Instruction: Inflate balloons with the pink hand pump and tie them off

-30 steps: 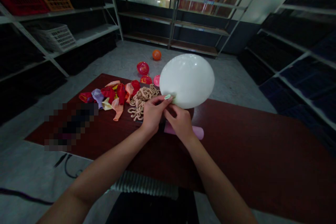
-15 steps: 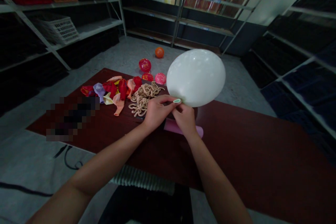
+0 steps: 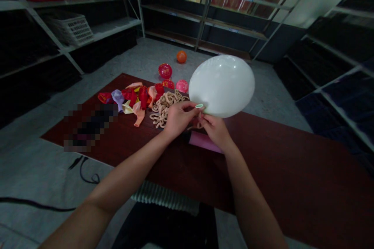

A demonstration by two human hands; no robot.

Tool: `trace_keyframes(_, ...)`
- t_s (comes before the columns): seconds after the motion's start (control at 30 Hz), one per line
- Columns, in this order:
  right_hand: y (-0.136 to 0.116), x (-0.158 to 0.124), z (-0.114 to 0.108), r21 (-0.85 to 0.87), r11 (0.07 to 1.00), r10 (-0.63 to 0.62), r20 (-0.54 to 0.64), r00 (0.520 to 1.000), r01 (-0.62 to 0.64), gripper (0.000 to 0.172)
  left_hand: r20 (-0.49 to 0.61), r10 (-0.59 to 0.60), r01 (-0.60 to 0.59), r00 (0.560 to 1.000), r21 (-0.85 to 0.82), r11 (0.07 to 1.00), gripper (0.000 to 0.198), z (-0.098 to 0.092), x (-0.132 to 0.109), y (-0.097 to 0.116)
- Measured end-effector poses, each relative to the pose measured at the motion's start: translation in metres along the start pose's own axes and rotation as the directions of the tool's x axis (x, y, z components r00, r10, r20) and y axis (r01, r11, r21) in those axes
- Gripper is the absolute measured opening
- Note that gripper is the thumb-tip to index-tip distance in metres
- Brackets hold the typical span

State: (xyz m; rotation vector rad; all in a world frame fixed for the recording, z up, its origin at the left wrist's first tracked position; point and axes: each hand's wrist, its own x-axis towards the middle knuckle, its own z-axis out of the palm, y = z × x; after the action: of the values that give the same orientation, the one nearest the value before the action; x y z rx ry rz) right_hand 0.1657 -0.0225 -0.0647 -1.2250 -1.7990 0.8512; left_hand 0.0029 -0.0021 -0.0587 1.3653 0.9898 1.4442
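A large inflated white balloon (image 3: 223,85) rises above the dark red table (image 3: 263,155). My left hand (image 3: 179,118) pinches its neck, with the pale green-white rim of the mouth (image 3: 199,106) showing at the fingertips. Close beside it, my right hand (image 3: 214,128) has thumb and fingers pressed together just under the balloon, at the neck; a bit of tan string seems to hang between the hands. Below my right hand lies a pink cylinder (image 3: 204,142), partly covered by it. To the left of my left hand is a pile of tan cords (image 3: 159,114).
Uninflated coloured balloons (image 3: 143,97) lie at the table's back left, near a blurred dark object (image 3: 92,126). Red, pink and orange balloons (image 3: 181,56) rest on the floor beyond. Shelves stand around, one with a white basket (image 3: 77,29). A black cable (image 3: 35,203) crosses the floor.
The view has shifted slightly, so the table and items appear further right. My right hand has moved a little away from my left, and tan string now shows between them.
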Motion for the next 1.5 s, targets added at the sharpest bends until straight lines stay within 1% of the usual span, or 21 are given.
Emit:
trace_keyframes(0.1,-0.003,-0.001,-0.016,0.196,0.979,0.04,0.073,0.997,-0.054,0.042,-0.024,0.113,-0.111,0.993,0.082,0.99,0.016,-0.006,0.006,0.004)
trace_keyframes(0.17,-0.003,-0.001,-0.021,0.331,0.938,0.088,0.055,0.995,-0.101,0.041,0.026,0.218,-0.219,0.976,0.137,0.966,0.014,-0.009,0.006,0.007)
trace_keyframes(0.2,-0.001,-0.001,-0.021,0.381,0.917,0.118,0.029,0.993,-0.12,0.04,0.083,0.287,-0.297,0.954,0.17,0.94,0.012,-0.01,0.004,0.008)
trace_keyframes(0.23,0.001,0.0,-0.02,0.417,0.899,0.15,-0.001,0.989,-0.135,0.04,0.163,0.364,-0.393,0.917,0.206,0.896,0.01,-0.01,0.002,0.009)
trace_keyframes(0.3,0.008,0.002,-0.017,0.439,0.885,0.215,-0.091,0.972,-0.155,0.038,0.374,0.48,-0.585,0.794,0.253,0.771,0.01,-0.01,-0.004,0.011)
trace_keyframes(0.37,0.016,0.005,-0.012,0.425,0.889,0.271,-0.182,0.945,-0.173,0.033,0.557,0.496,-0.705,0.666,0.253,0.662,0.019,-0.01,-0.01,0.012)
trace_keyframes(0.4,0.02,0.006,-0.011,0.434,0.883,0.28,-0.18,0.943,-0.18,0.032,0.613,0.481,-0.731,0.626,0.248,0.636,0.022,-0.01,-0.012,0.013)
trace_keyframes(0.43,0.022,0.007,-0.009,0.45,0.875,0.287,-0.18,0.941,-0.181,0.032,0.646,0.464,-0.74,0.607,0.245,0.627,0.023,-0.011,-0.013,0.012)
trace_keyframes(0.47,0.023,0.007,-0.009,0.461,0.868,0.29,-0.173,0.941,-0.182,0.031,0.662,0.446,-0.737,0.602,0.245,0.63,0.023,-0.012,-0.014,0.012)
trace_keyframes(0.53,0.023,0.008,-0.008,0.484,0.857,0.28,-0.148,0.948,-0.178,0.032,0.662,0.425,-0.713,0.617,0.241,0.659,0.021,-0.013,-0.014,0.01)
trace_keyframes(0.57,0.022,0.008,-0.007,0.493,0.853,0.268,-0.132,0.955,-0.171,0.032,0.649,0.416,-0.693,0.637,0.245,0.678,0.021,-0.014,-0.013,0.008)
trace_keyframes(0.7,0.011,0.005,-0.006,0.533,0.836,0.153,-0.005,0.988,-0.127,0.035,0.484,0.408,-0.598,0.774,0.345,0.723,0.014,-0.015,-0.011,0.002)
trace_keyframes(0.77,0.004,0.002,-0.004,0.543,0.831,0.096,0.078,0.992,-0.123,0.034,0.396,0.414,-0.559,0.819,0.39,0.732,0.01,-0.015,-0.009,0.001)
trace_keyframes(0.83,-0.002,0.0,-0.002,0.553,0.824,0.065,0.123,0.99,-0.123,0.034,0.377,0.428,-0.561,0.821,0.396,0.727,0.007,-0.015,-0.007,0.001)
trace_keyframes(0.87,-0.005,0.0,-0.001,0.559,0.82,0.06,0.127,0.99,-0.122,0.035,0.399,0.436,-0.58,0.807,0.389,0.716,0.007,-0.016,-0.005,0.002)
trace_keyframes(1.0,-0.011,-0.001,-0.003,0.58,0.801,0.087,0.134,0.987,-0.15,0.037,0.528,0.451,-0.669,0.72,0.355,0.652,0.025,-0.017,-0.001,0.004)
trace_keyframes(1.07,-0.01,-0.001,-0.006,0.571,0.808,0.087,0.131,0.988,-0.146,0.036,0.566,0.436,-0.692,0.699,0.385,0.61,0.024,-0.018,0.0,0.004)
trace_keyframes(1.13,-0.008,-0.001,-0.008,0.555,0.819,0.083,0.132,0.988,-0.143,0.035,0.587,0.415,-0.702,0.695,0.43,0.567,0.02,-0.02,0.001,0.003)
trace_keyframes(1.3,-0.008,-0.002,-0.009,0.481,0.869,0.064,0.128,0.99,-0.119,0.04,0.578,0.396,-0.689,0.714,0.477,0.546,0.013,-0.023,0.003,-0.001)
trace_keyframes(1.4,-0.01,-0.001,-0.007,0.536,0.838,0.05,0.118,0.992,-0.106,0.047,0.478,0.407,-0.619,0.779,0.48,0.622,0.007,-0.022,0.002,-0.003)
trace_keyframes(1.5,-0.009,0.0,-0.003,0.598,0.789,0.081,0.129,0.988,-0.142,0.043,0.323,0.399,-0.509,0.858,0.435,0.742,0.006,-0.019,0.002,-0.004)
